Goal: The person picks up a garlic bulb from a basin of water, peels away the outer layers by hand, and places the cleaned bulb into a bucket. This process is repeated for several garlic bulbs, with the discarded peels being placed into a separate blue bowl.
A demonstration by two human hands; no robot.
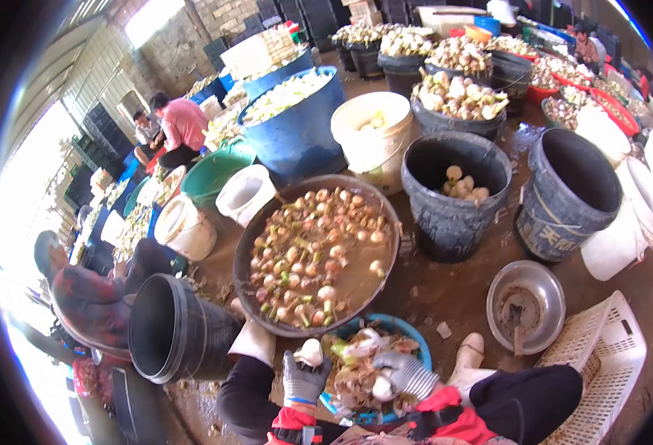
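My left hand [306, 380], in a grey glove, is closed around a white garlic bulb [310, 352] above the near rim of a large dark tub. My right hand [409, 373], in a grey ribbed glove, has its fingers curled over a blue basin [421, 343] of peels; what they hold, if anything, I cannot make out. Another white bulb [383, 389] shows just below these fingers. Papery garlic peels [349, 371] fill the basin between my legs. In front, the dark tub [242, 259] holds muddy water with many unpeeled garlic bulbs [304, 256].
A black bucket [423, 159] ahead holds several pale bulbs. Right of it stand another dark bucket [541, 200], a metal bowl [552, 285] and a white plastic crate [630, 348]. A black bucket [186, 297] lies tilted at left. Other people sit at left beside full tubs.
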